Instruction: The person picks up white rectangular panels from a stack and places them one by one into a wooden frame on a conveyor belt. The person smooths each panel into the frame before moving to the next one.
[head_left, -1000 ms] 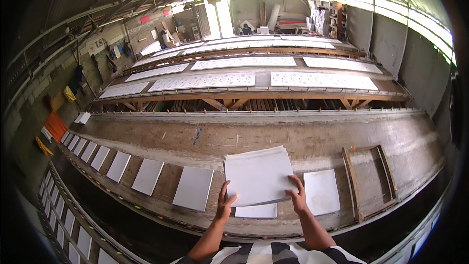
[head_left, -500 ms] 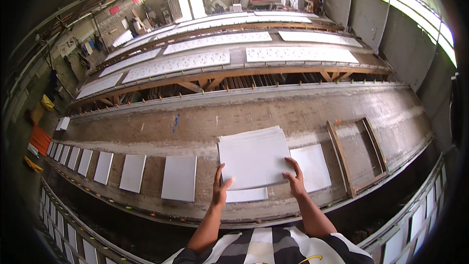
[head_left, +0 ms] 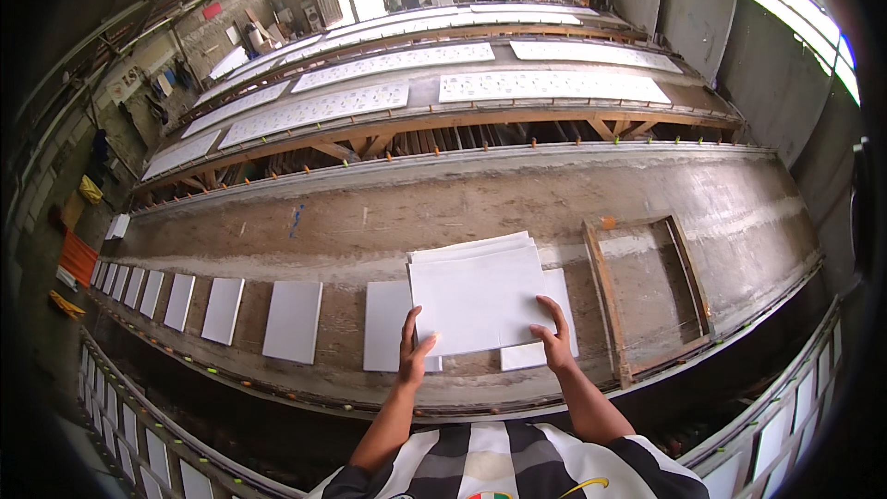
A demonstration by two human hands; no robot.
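Between my two hands is a stack of white sheets [head_left: 477,300], its far edges slightly fanned. My left hand [head_left: 416,347] grips its near left corner, thumb on top and fingers at the side. My right hand [head_left: 554,336] grips the right edge in the same way. The stack hangs over the long brown table [head_left: 407,212] and partly covers two white sheets lying there, one at the left [head_left: 386,325] and one at the right [head_left: 562,312]. Further left, a row of white sheet stacks [head_left: 293,319] runs along the table's near edge.
A wooden frame [head_left: 605,305] lies on the table right of my hands. Beyond, another long table carries white printed panels [head_left: 554,88]. Racks holding white sheets stand close by at the lower left [head_left: 157,448] and lower right [head_left: 774,434]. Grey wall panels [head_left: 767,83] close the right side.
My view has shifted right along the table, so the row of stacks and the wooden frame appear further left. Both hands still hold the stack, which has moved right over the table with me.
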